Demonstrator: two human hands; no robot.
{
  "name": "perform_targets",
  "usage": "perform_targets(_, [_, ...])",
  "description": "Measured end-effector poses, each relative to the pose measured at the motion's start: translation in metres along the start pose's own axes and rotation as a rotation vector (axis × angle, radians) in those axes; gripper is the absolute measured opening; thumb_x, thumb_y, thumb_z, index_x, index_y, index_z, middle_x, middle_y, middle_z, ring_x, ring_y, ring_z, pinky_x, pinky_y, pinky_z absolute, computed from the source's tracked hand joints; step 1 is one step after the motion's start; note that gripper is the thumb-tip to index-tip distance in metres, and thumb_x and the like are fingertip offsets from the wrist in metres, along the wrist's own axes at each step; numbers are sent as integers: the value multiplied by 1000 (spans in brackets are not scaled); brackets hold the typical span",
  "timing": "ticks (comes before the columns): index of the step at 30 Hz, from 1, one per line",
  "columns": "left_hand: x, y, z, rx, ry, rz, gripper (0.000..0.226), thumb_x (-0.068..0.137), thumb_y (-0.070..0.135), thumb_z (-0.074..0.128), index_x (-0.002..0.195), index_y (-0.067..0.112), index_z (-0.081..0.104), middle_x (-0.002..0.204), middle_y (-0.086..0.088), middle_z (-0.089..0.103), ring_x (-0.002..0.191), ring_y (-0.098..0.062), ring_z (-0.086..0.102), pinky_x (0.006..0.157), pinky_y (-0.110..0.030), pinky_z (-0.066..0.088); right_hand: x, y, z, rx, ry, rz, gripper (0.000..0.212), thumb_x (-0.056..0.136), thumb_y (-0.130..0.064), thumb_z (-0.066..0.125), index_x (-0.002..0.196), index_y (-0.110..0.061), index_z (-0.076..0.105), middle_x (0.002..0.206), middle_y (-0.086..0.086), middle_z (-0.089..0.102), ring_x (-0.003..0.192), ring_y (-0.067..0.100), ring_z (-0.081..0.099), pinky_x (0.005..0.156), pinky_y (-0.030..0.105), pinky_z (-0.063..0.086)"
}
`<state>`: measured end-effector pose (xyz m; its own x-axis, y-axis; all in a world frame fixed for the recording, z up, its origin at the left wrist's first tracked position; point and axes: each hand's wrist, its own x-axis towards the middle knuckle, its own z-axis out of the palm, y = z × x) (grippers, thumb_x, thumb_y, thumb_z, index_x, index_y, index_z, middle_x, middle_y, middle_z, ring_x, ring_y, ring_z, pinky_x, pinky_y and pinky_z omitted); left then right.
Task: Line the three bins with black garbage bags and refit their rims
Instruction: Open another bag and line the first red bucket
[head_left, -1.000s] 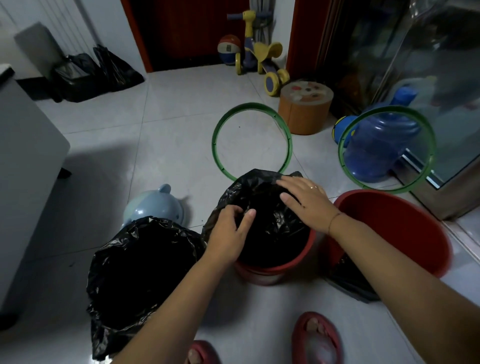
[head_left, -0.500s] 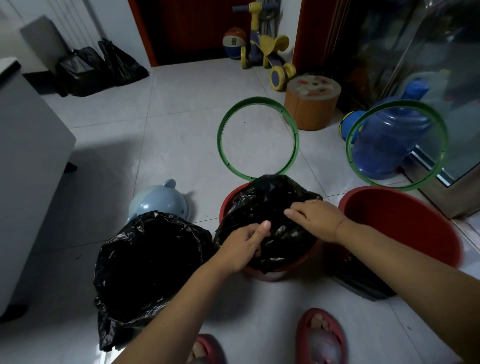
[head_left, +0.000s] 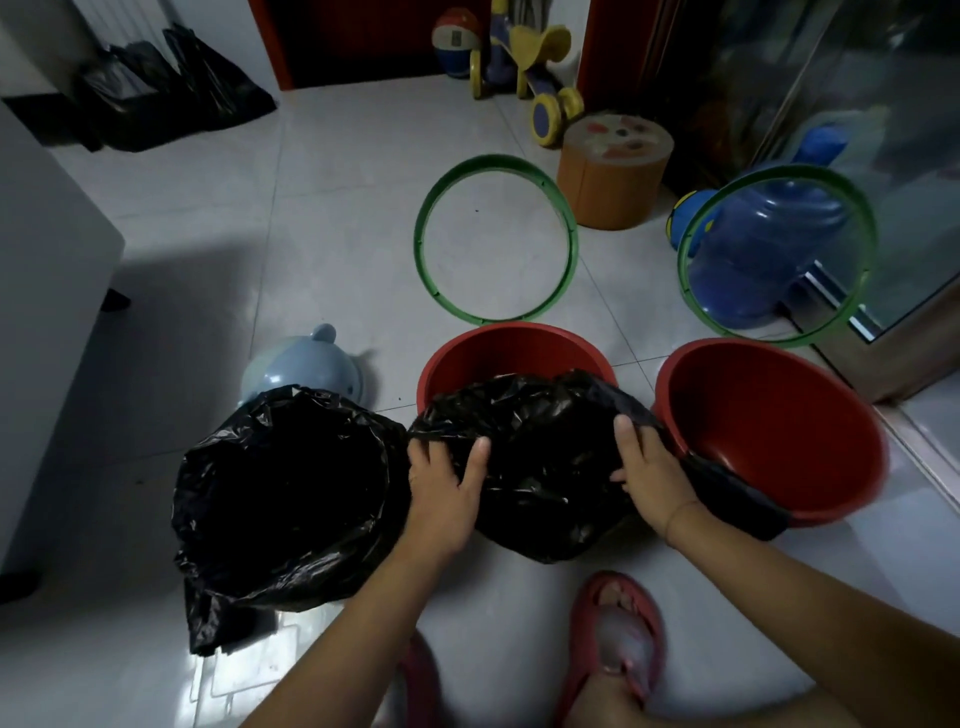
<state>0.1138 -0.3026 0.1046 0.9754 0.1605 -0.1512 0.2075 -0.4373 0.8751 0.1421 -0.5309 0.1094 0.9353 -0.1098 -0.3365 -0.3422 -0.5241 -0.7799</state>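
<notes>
Three bins stand on the tiled floor. The left bin (head_left: 291, 499) is wholly covered by a black garbage bag. The middle red bin (head_left: 498, 348) has a black bag (head_left: 540, 467) draped over its near edge, while its far rim is bare. My left hand (head_left: 441, 483) grips the bag's left side and my right hand (head_left: 649, 473) grips its right side. The right red bin (head_left: 774, 426) has no bag inside; a folded black bag (head_left: 737, 499) lies against its near wall. Two green rims rest beyond the bins: one (head_left: 496, 239) flat on the floor, one (head_left: 774, 254) leaning at the right.
A pale blue lid (head_left: 301, 369) lies behind the left bin. An orange stool (head_left: 613, 171), a blue water jug (head_left: 763, 249) and a toy scooter (head_left: 524, 67) stand farther back. A white cabinet (head_left: 47, 291) is at the left, black bags (head_left: 166, 98) at the far left. My red slippers (head_left: 618, 644) are below.
Both hands have moved toward me and apart, pulling the bag over the middle bin's near edge. The bin's far red rim, covered a second ago, now shows.
</notes>
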Motion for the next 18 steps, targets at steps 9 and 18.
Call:
perform_targets(9, [26, 3, -10, -146, 34, -164, 72, 91, 66, 24, 145, 19, 34, 147, -1, 37, 139, -21, 32, 101, -23, 21, 20, 3, 9, 422, -53, 202, 78, 83, -74, 19, 147, -30, 26, 150, 8, 37, 134, 33, 39, 107, 51, 36])
perform_targets(18, [56, 20, -24, 225, 42, 23, 72, 91, 64, 15, 120, 15, 60, 129, -8, 56, 128, -28, 40, 112, -39, 19, 14, -15, 1, -140, 372, -179, 76, 86, -68, 15, 88, -15, 69, 93, 6, 67, 86, 25, 61, 74, 34, 45])
